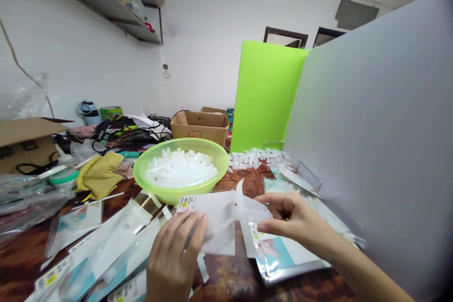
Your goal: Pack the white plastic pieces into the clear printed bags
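Observation:
My left hand (177,250) lies with its fingers stretched out over a white printed card (221,222), which bears a small yellow-marked label. The hand's thumb is hidden from view. Beside the card, my right hand (290,217) pinches the edge of a translucent white sheet (244,222) between thumb and forefinger. Under that hand is a clear plastic packet (274,257) with a white and teal printed insert. More flat clear packets (102,250) with similar inserts are spread to the left of my left hand.
Behind my hands stands a light green bowl (155,188) of small white plastic pieces. More white pieces (260,156) are heaped by the green partition (265,94). A grey panel (354,118) bounds the right. A cardboard box (200,127) and yellow cloth (101,174) sit further back.

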